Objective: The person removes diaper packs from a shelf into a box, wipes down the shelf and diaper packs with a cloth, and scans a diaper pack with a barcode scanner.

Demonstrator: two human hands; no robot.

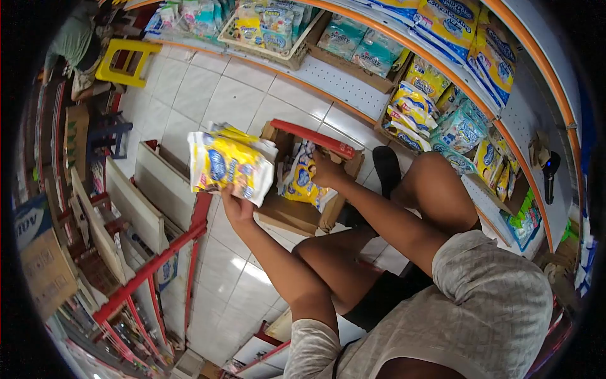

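Held packs (218,165): Yellow-and-white plastic packs, at least two by their overlapping edges, are held aloft in the left hand (238,205), just beyond its fingers.
Left hand: The packs are gripped by their near edge, with the wrist bent up beneath them.
Boxed pack (298,182): A similar yellow pack is seen lying tilted inside a cardboard box, directly at the fingers of the right hand (328,172).
Right hand: The fingers are curled against that pack; whether it is firmly gripped cannot be told, the fingertips being hidden.
Cardboard box (291,216): Its opened top is placed beneath the right hand and just to the right of the left hand; a red strip (314,138) is seen along its far side, beyond both hands.
Step in hand: Packs appear to be sorted at the box by both hands at once; whether the boxed pack is being drawn out or set in cannot be told.
Next move: A surer hold by the right hand seems called for, with the red strip cleared and the left hand's packs kept together.
Shelf (338,82): Beyond the right hand, more yellow packs (410,107) are displayed.
Aisle: Well beyond the left hand, a yellow stool (118,74) is seen near another person (72,38).
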